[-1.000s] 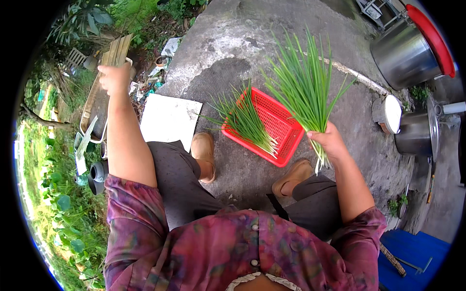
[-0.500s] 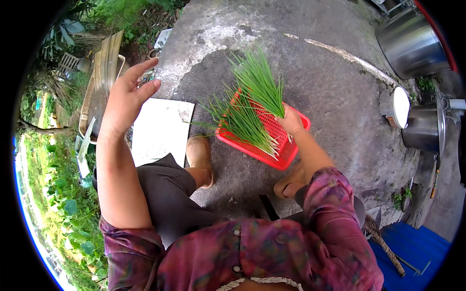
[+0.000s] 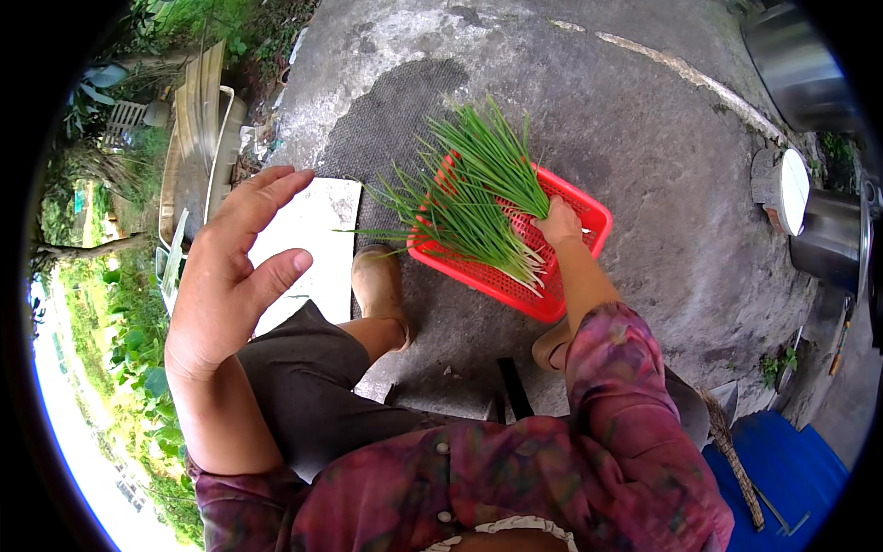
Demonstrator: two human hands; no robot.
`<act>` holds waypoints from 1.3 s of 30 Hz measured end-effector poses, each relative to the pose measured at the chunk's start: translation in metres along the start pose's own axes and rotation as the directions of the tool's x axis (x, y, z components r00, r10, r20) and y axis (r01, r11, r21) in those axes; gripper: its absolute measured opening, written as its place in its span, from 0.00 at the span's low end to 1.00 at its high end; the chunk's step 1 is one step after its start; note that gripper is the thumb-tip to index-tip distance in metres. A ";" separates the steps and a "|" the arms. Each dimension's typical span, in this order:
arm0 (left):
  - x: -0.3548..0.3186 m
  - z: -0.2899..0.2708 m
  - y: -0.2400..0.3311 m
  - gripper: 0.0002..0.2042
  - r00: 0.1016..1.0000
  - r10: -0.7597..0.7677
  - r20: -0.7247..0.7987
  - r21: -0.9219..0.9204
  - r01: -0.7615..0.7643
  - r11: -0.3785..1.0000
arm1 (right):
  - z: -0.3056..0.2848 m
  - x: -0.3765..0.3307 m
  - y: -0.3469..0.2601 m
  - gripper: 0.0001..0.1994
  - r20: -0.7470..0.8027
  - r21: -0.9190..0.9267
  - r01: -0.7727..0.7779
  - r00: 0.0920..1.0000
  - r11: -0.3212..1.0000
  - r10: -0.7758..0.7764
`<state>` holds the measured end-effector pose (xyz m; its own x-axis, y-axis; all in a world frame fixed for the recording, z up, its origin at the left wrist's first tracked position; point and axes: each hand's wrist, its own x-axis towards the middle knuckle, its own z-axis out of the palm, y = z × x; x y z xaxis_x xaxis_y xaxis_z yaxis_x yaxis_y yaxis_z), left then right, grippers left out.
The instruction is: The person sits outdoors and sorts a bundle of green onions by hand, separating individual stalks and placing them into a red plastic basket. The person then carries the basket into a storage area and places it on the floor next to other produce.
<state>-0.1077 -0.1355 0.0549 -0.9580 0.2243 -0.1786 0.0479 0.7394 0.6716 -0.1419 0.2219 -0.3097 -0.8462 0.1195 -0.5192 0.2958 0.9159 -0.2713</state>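
A bunch of scallions (image 3: 504,164), long and green, is in my right hand (image 3: 558,223). The fingers are closed round its stem end, over the right part of a red plastic basket (image 3: 596,219). More scallions (image 3: 483,230) lie in the basket, their white root ends toward me and their green tips hanging over its left rim. My left hand (image 3: 230,271) is raised in the air at the left, empty. Its fingers stretch forward and the thumb stands apart from them.
A white board (image 3: 317,216) lies on the concrete ground left of my shoe (image 3: 378,285). Metal pots (image 3: 825,235) and a white-topped bucket (image 3: 789,191) stand at the right. A blue sheet (image 3: 782,469) is at the lower right. Plants grow along the left.
My left hand has come back toward me and looks larger. My right hand has lowered the scallion bunch closer to the basket. The view has shifted slightly.
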 end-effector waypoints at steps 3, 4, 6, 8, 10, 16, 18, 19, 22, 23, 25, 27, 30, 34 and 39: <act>0.002 0.001 0.000 0.30 0.999 0.022 0.035 0.011 -0.022 1.000 | -0.002 -0.009 -0.011 0.28 -0.031 -0.096 -0.038 0.999 0.995 0.035; 0.002 0.002 0.001 0.30 0.999 0.026 0.042 0.018 -0.027 0.999 | -0.003 -0.012 -0.014 0.30 -0.037 -0.129 -0.020 0.999 0.991 0.015; 0.003 0.002 0.002 0.31 0.998 0.032 0.056 0.032 -0.034 0.999 | -0.004 -0.020 -0.018 0.32 -0.045 -0.194 0.017 0.999 0.981 -0.027; 0.001 0.003 0.002 0.28 0.996 0.074 0.045 0.055 -0.077 0.996 | -0.006 -0.027 -0.023 0.34 -0.099 -0.217 0.065 0.991 0.974 -0.088; 0.000 0.004 0.001 0.27 0.994 0.102 0.043 0.068 -0.104 0.992 | -0.004 -0.035 -0.025 0.35 -0.203 -0.222 0.130 0.963 0.966 -0.177; -0.003 0.003 0.002 0.27 0.993 0.107 0.055 0.069 -0.111 0.991 | 0.042 -0.079 -0.028 0.32 -0.206 -0.122 0.520 0.820 0.846 -0.534; -0.004 0.003 0.001 0.27 0.991 0.115 0.062 0.079 -0.120 0.990 | 0.056 -0.093 -0.034 0.34 -0.155 -0.016 0.377 0.914 0.926 -0.374; -0.005 0.003 0.001 0.26 0.991 0.124 0.060 0.078 -0.128 0.989 | 0.060 -0.096 -0.036 0.35 -0.124 0.034 0.297 0.949 0.954 -0.291; -0.005 0.004 0.001 0.28 0.992 0.107 0.073 0.059 -0.112 0.992 | 0.071 -0.079 -0.035 0.42 -0.137 -0.065 0.345 0.926 0.936 -0.351; -0.007 0.005 0.001 0.30 0.993 0.077 0.087 0.040 -0.081 0.996 | 0.074 -0.073 -0.033 0.40 -0.004 -0.045 0.374 0.927 0.926 -0.374; -0.005 0.005 0.004 0.32 0.993 0.051 0.102 0.035 -0.054 0.998 | 0.098 -0.063 -0.032 0.37 -0.120 -0.057 0.348 0.928 0.936 -0.353; -0.002 0.006 0.003 0.32 0.993 0.055 0.101 0.049 -0.060 0.997 | 0.110 -0.059 -0.033 0.33 -0.155 -0.042 0.295 0.942 0.954 -0.298; -0.001 0.005 0.000 0.32 0.992 0.065 0.107 0.061 -0.072 0.996 | 0.098 -0.066 -0.046 0.25 -0.065 -0.020 0.227 0.972 0.974 -0.228; 0.001 0.004 0.000 0.30 0.987 0.098 0.125 0.088 -0.109 0.990 | 0.092 -0.061 -0.051 0.18 0.002 -0.067 0.255 0.967 0.965 -0.256; 0.004 0.004 -0.001 0.28 0.980 0.150 0.131 0.076 -0.161 0.984 | 0.101 -0.067 -0.051 0.19 -0.062 -0.004 0.211 0.976 0.977 -0.211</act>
<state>-0.1105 -0.1330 0.0511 -0.8945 0.4142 -0.1682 0.2232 0.7398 0.6347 -0.0558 0.1282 -0.3433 -0.9153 -0.0530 -0.3993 0.1087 0.9220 -0.3715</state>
